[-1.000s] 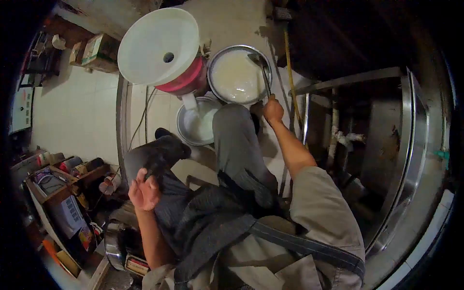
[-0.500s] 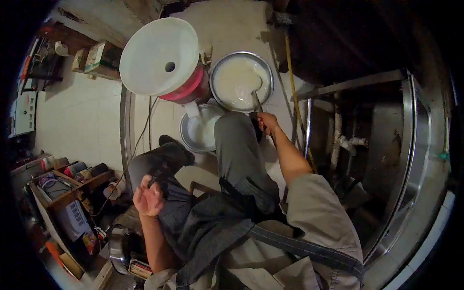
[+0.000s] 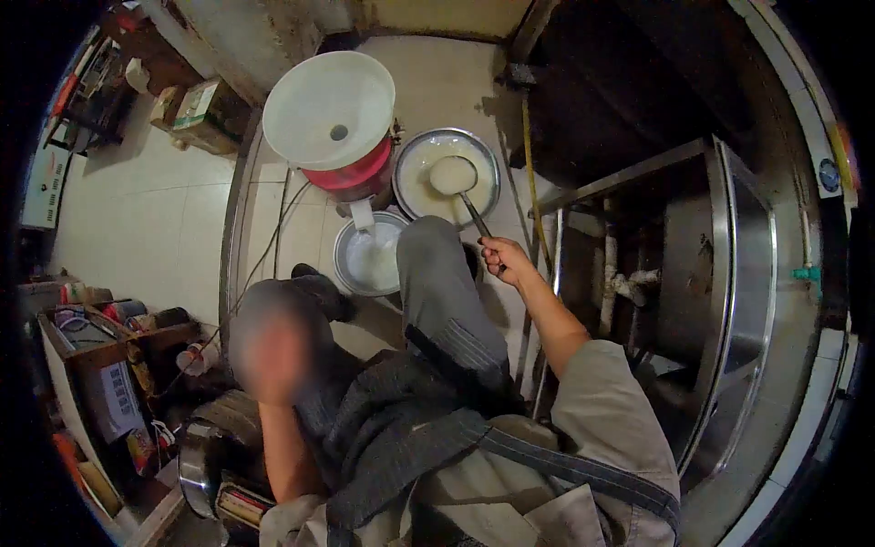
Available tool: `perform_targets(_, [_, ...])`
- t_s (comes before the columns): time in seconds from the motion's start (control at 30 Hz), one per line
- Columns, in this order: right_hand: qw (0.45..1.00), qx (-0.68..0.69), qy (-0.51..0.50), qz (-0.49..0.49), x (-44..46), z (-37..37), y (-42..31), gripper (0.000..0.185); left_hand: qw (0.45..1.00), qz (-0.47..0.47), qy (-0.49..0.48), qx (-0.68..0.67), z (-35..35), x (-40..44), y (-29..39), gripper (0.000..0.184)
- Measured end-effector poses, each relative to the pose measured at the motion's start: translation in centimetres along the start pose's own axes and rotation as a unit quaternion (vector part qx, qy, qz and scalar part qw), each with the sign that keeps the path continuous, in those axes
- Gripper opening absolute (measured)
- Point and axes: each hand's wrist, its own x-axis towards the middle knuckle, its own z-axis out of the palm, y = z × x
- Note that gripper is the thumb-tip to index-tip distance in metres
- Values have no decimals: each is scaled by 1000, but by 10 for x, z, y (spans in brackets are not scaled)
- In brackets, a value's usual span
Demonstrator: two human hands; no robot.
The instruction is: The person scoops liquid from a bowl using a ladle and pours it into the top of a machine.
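Observation:
My right hand (image 3: 504, 260) is closed round the dark handle of a ladle (image 3: 470, 209). The ladle's round bowl, which looks full of pale liquid, is over a metal basin (image 3: 496, 185) of the same milky liquid. Left of the basin stands a machine with a wide white hopper (image 3: 310, 105) and a red body (image 3: 351, 175). Its white spout (image 3: 362, 215) points down into a metal pot (image 3: 343, 265) with whitish contents. My left hand (image 3: 278, 360) is near my left knee; a blur hides its fingers.
A metal-framed stand (image 3: 711, 273) with pipes beneath is at the right. A yellow pole (image 3: 530, 173) leans beside it. At the lower left are a wooden box of odds and ends (image 3: 109, 356) and a shiny metal cylinder (image 3: 196, 460). A cable (image 3: 264, 260) crosses the floor.
The ladle's bowl has risen out of the liquid and now shows full above the basin. My right hand has moved slightly down in view. A blur now covers my left hand.

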Motion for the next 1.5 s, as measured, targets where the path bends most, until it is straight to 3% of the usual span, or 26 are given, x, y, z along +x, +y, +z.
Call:
perform_targets(0.03, [1000,-6,0,-4,-9,1,-5,16,979,-6,68,193,0,-1,-6,50])
perform_targets(0.13, [999,-10,-43,-14,-39,15,-26,12,986,5,93,138,3,3,-6,49])
perform_targets(0.2, [999,-33,-5,-14,-65,29,-43,12,975,32,71,208,7,1,2,48])
perform_targets(0.23, [999,-13,-49,-17,-69,24,-47,17,970,43,65,229,8,1,6,48])
perform_targets(0.33, [997,-41,-47,-34,-99,37,-71,19,983,38,39,174,12,1,21,48])
perform_targets(0.37, [997,-45,-43,-45,-111,44,-79,21,981,13,-68,-180,16,1,30,48])
perform_targets(0.4, [997,-51,-43,-48,-120,48,-88,21,845,-13,-168,-507,21,1,37,49])
perform_targets(0.43, [996,-60,-34,-51,-128,51,-96,21,843,-8,-169,-511,22,1,38,49])
perform_targets(0.53, [994,-82,-45,-57,-154,66,-125,23,855,-11,-154,-496,20,1,32,48])
perform_targets(0.57, [992,-93,-52,-62,-161,68,-135,24,978,44,-85,-183,17,3,22,47])
perform_targets(0.63, [991,-90,-54,-78,-181,86,-148,27,985,94,0,147,17,3,18,46])
perform_targets(0.83, [983,-126,-84,-102,-232,141,-191,26,996,71,6,-56,16,9,6,45])
perform_targets(1.03, [977,-123,-140,-101,-253,185,-210,29,982,136,72,112,11,8,-16,44])
perform_targets(1.17, [970,-136,-179,-92,-250,207,-204,30,987,69,38,-137,5,22,-43,45])
perform_targets(1.23, [968,-104,-219,-69,-243,212,-197,32,981,56,30,-181,7,21,-35,46])
perform_targets(1.33, [966,-110,-226,-58,-235,223,-183,32,988,69,8,-140,17,7,4,46])
perform_targets(1.37, [966,-132,-211,-72,-234,226,-178,32,944,50,-88,-315,24,-1,33,47])
perform_targets(1.4, [966,-134,-211,-69,-232,228,-174,32,860,30,-180,-476,26,-5,47,48])
perform_targets(1.5, [962,-179,-187,-87,-232,235,-158,33,865,40,-195,-460,24,-2,45,50])
